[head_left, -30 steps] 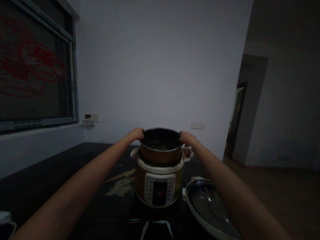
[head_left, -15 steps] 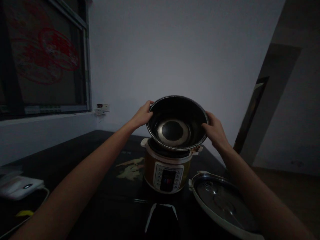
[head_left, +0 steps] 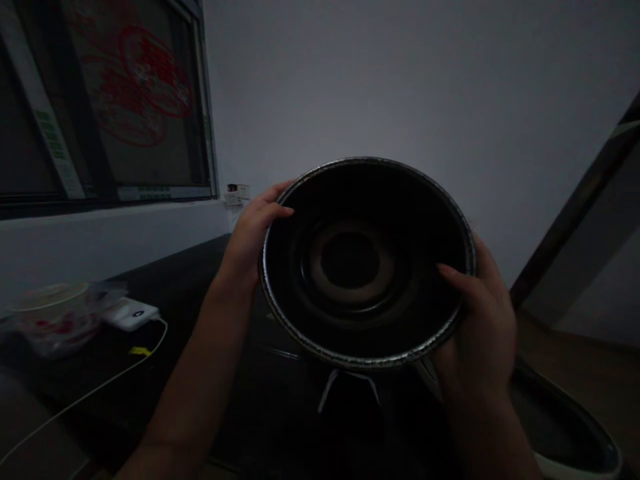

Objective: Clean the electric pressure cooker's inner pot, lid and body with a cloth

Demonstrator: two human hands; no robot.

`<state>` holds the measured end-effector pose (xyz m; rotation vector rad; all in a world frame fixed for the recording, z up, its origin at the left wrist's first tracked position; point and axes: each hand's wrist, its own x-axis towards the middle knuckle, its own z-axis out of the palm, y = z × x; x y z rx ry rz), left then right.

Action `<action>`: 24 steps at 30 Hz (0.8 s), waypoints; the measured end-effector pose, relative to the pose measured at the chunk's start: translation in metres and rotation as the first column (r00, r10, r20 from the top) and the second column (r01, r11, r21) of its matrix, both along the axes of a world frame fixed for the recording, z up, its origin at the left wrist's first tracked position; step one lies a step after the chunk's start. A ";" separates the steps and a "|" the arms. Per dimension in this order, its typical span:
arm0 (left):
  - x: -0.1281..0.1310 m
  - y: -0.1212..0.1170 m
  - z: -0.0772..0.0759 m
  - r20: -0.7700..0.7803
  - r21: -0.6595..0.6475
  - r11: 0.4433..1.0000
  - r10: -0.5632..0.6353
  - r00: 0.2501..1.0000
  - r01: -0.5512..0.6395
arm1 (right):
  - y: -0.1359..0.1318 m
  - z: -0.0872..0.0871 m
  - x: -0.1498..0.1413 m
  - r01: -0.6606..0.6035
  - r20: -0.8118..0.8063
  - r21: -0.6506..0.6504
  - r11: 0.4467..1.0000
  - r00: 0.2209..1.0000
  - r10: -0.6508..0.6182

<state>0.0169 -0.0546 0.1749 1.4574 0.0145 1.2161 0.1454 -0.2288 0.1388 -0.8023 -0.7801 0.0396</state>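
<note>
I hold a dark round inner pot [head_left: 365, 263] with a bright metal rim up close in front of me, its mouth tilted toward my face. My left hand [head_left: 253, 230] grips the rim on the left side, thumb over the edge. On the right side my right hand [head_left: 480, 313] clasps the rim, thumb inside the pot. The pot hides the cooker body that stood on the dark table [head_left: 165, 353].
A cooker lid [head_left: 570, 427] lies at the lower right. At the left stand a plastic-wrapped bowl [head_left: 53, 317] and a white device [head_left: 131, 313] with a white cable [head_left: 95, 387]. A window with red decoration [head_left: 135, 87] fills the upper left; a doorway is at the right.
Both hands lifted the inner pot out of the cooker and brought it up toward my face, tilting its mouth toward me. My view shifted left and nearer.
</note>
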 end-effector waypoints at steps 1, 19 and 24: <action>-0.010 -0.001 -0.002 0.000 -0.007 1.000 0.020 1.000 -0.020 | 0.003 -0.002 -0.004 0.007 0.032 -0.011 1.000 0.999 -0.006; -0.115 0.050 -0.131 -0.237 -0.585 0.770 0.136 0.962 -0.253 | 0.107 -0.115 -0.043 -0.337 -0.132 -0.434 0.836 0.941 0.311; -0.115 0.067 -0.156 -0.253 -0.655 0.725 0.057 0.966 -0.214 | 0.124 -0.134 -0.044 -0.446 -0.311 -0.437 0.781 0.890 0.334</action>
